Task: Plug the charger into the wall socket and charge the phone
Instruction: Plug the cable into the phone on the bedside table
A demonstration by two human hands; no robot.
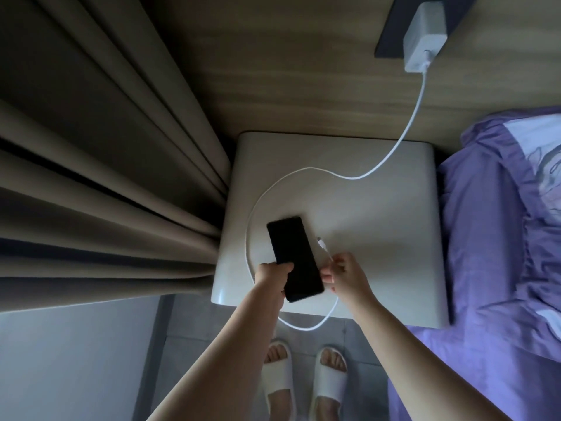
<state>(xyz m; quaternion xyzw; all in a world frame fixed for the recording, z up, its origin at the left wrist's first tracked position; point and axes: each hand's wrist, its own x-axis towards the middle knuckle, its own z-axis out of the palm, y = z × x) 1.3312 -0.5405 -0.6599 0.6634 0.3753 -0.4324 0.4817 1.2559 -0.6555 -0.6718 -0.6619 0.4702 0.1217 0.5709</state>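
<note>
A white charger block [423,38] sits plugged into the dark socket panel [391,31] on the wooden wall at the top right. Its white cable [391,150] runs down, loops across the white bedside table [379,238] and hangs off the front edge. My left hand [271,273] grips the black phone [296,258] by its left edge, screen dark, just above the table. My right hand [344,276] pinches the cable close to its free plug end [322,244], which points up to the right of the phone. Plug and phone are apart.
Thick beige curtains [106,177] hang against the table's left side. A bed with purple bedding [491,253] borders the right. Below, my feet in white slippers [277,378] stand on a grey tiled floor.
</note>
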